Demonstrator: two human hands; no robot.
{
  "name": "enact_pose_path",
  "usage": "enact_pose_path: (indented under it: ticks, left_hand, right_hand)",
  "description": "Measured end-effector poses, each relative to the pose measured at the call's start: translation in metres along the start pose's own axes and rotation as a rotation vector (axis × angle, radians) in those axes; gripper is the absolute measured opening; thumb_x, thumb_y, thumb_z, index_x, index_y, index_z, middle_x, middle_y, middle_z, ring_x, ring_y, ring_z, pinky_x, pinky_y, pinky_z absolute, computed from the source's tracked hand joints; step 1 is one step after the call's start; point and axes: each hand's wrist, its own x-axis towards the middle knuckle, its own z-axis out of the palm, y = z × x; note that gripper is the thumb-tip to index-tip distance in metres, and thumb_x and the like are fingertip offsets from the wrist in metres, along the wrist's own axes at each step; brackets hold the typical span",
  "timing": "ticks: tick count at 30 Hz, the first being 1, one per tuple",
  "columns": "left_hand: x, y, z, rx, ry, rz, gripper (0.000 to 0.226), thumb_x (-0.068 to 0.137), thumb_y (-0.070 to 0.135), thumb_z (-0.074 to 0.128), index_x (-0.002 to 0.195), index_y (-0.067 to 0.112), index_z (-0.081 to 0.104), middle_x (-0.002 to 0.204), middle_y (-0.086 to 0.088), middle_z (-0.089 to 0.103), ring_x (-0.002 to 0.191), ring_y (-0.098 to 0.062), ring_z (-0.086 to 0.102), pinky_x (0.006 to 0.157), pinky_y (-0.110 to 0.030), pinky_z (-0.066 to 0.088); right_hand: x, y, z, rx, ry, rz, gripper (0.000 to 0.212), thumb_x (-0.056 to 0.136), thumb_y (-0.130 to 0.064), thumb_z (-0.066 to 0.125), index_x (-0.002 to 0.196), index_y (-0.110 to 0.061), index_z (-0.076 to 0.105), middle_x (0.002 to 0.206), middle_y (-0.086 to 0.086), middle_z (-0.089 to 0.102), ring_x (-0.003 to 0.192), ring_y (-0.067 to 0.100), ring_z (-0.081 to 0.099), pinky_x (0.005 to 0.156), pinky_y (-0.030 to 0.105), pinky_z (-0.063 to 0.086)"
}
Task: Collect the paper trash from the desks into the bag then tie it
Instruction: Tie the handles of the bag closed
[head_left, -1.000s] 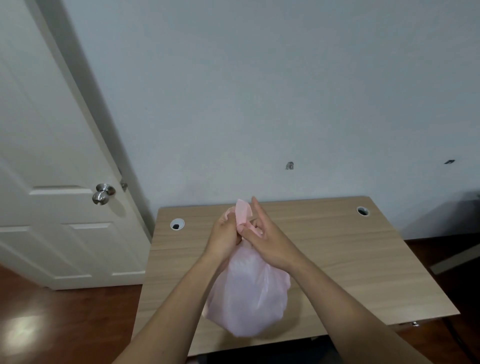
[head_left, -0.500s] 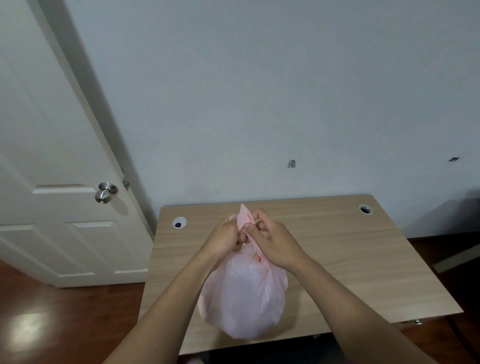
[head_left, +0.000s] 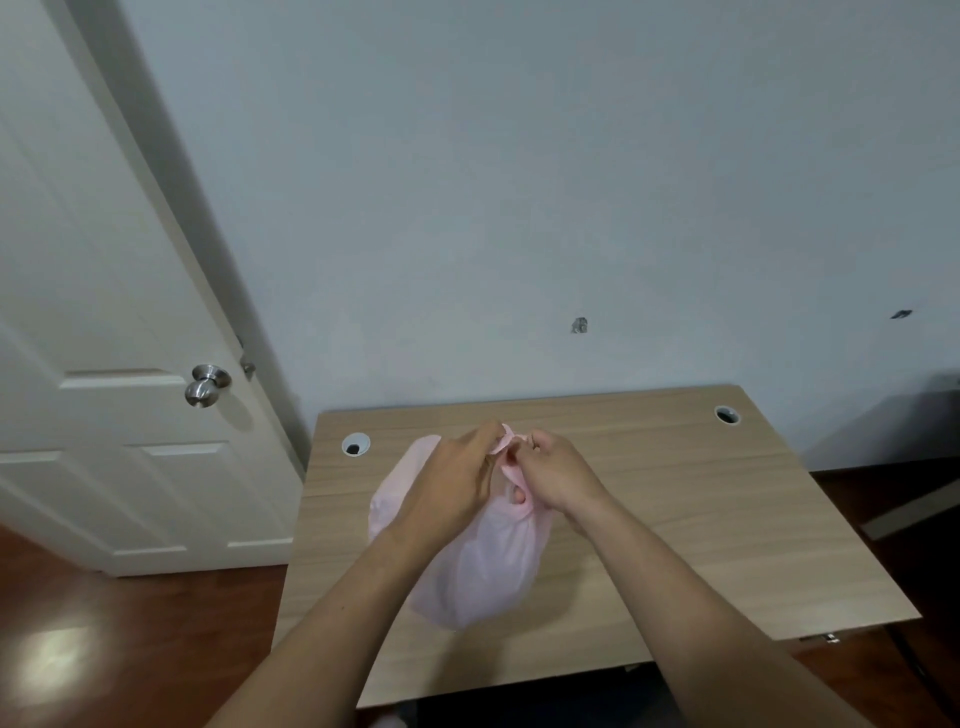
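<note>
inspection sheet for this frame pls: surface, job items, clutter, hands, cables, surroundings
Surface: light wood desk, two round cable holes near its back corners.
Job's things: pink plastic bag, bulging, over the desk; its top is gathered between both hands. Contents not visible through the plastic. No loose paper seen on the desk.
Clutter: nothing seen.
Grippers: left hand and right hand both pinch the bag's handles at the top, close together; knot state cannot be told.
Cables: nothing seen.
Surroundings: white panel door with a metal knob on the left, pale wall with two small marks, reddish wood floor.
</note>
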Motion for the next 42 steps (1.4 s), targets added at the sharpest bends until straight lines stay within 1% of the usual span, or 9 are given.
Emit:
enact_pose_path:
  ticks: [7,10,20,22,25,28,32,38,42]
  left_hand:
    - [0.002,-0.015,0.006,-0.067,0.074,-0.034,0.026,0.098,0.021,0.044,0.101,0.009,0.067,0.098,0.005,0.064,0.088,-0.014,0.058,0.078,-0.022,0.047]
    - [0.002,-0.021,0.009,-0.066,0.135,-0.117,0.017,0.105,0.011,0.055,0.097,0.013,0.069,0.095,0.008,0.062,0.093,-0.014,0.059,0.083,-0.020,0.045]
    - [-0.008,-0.031,0.007,-0.270,0.131,-0.595,0.037,0.109,0.042,0.057,0.083,0.018,0.067,0.074,-0.002,0.069,0.065,-0.018,0.060,0.065,-0.034,0.046]
    - [-0.009,-0.032,0.008,-0.261,0.099,-0.648,0.036,0.109,0.040,0.057,0.083,0.017,0.069,0.075,0.002,0.071,0.067,-0.014,0.062,0.066,-0.030,0.047]
    - [-0.010,-0.033,0.009,-0.299,0.018,-0.781,0.042,0.110,0.037,0.054,0.078,0.014,0.067,0.066,0.005,0.070,0.061,-0.013,0.060,0.067,-0.032,0.046]
    - [-0.012,-0.031,0.010,-0.467,-0.064,-0.912,0.043,0.112,0.034,0.053,0.075,0.016,0.066,0.058,0.006,0.061,0.054,-0.011,0.051,0.067,-0.031,0.042]
    - [-0.012,-0.032,0.009,-0.343,-0.081,-0.832,0.041,0.112,0.037,0.052,0.084,0.009,0.065,0.071,0.005,0.064,0.066,-0.014,0.054,0.069,-0.033,0.042]
    - [-0.014,-0.033,0.013,-0.154,-0.023,-0.681,0.036,0.112,0.035,0.051,0.087,0.012,0.065,0.081,-0.002,0.069,0.073,-0.016,0.056,0.066,-0.025,0.041]
    - [-0.014,-0.034,0.016,-0.207,-0.063,-0.709,0.038,0.110,0.038,0.054,0.080,0.017,0.063,0.071,0.007,0.061,0.069,-0.016,0.054,0.068,-0.033,0.042]
  right_hand:
    - [0.009,0.008,-0.001,0.127,-0.121,0.002,0.025,0.095,-0.013,0.079,0.113,-0.012,0.061,0.095,0.006,0.075,0.059,0.011,0.060,0.061,0.026,0.045]
    - [0.006,0.011,-0.004,0.111,-0.178,-0.064,0.018,0.094,-0.013,0.080,0.111,-0.012,0.074,0.088,0.005,0.078,0.059,0.010,0.058,0.064,0.027,0.045]
    - [-0.018,0.002,-0.007,0.326,-0.482,-0.072,0.045,0.105,0.002,0.048,0.135,-0.021,0.071,0.106,0.000,0.083,0.092,0.011,0.076,0.087,0.023,0.056]
    - [-0.017,0.010,-0.006,0.199,-0.540,-0.146,0.052,0.100,-0.003,0.054,0.141,-0.033,0.067,0.118,0.005,0.080,0.099,0.017,0.068,0.093,0.033,0.050]
    - [-0.010,0.024,0.002,-0.041,-0.440,-0.187,0.055,0.088,-0.023,0.065,0.140,-0.011,0.050,0.115,0.032,0.070,0.091,0.021,0.050,0.082,0.041,0.038]
    - [-0.005,0.030,0.009,-0.180,-0.342,-0.235,0.075,0.083,-0.043,0.071,0.141,0.000,0.051,0.112,0.023,0.076,0.082,0.029,0.061,0.078,0.042,0.045]
    - [-0.002,0.036,0.010,-0.276,-0.292,-0.328,0.032,0.099,-0.052,0.064,0.112,-0.027,0.079,0.098,0.014,0.077,0.081,0.030,0.066,0.071,0.038,0.045]
    - [-0.007,0.032,0.006,-0.310,-0.249,-0.348,0.051,0.105,-0.065,0.058,0.067,-0.032,0.067,0.072,-0.015,0.063,0.072,0.007,0.057,0.071,0.030,0.044]
    - [-0.017,0.027,-0.002,-0.304,-0.421,-0.329,0.044,0.103,-0.041,0.071,0.074,-0.018,0.049,0.072,-0.001,0.043,0.065,0.011,0.037,0.060,0.031,0.030]
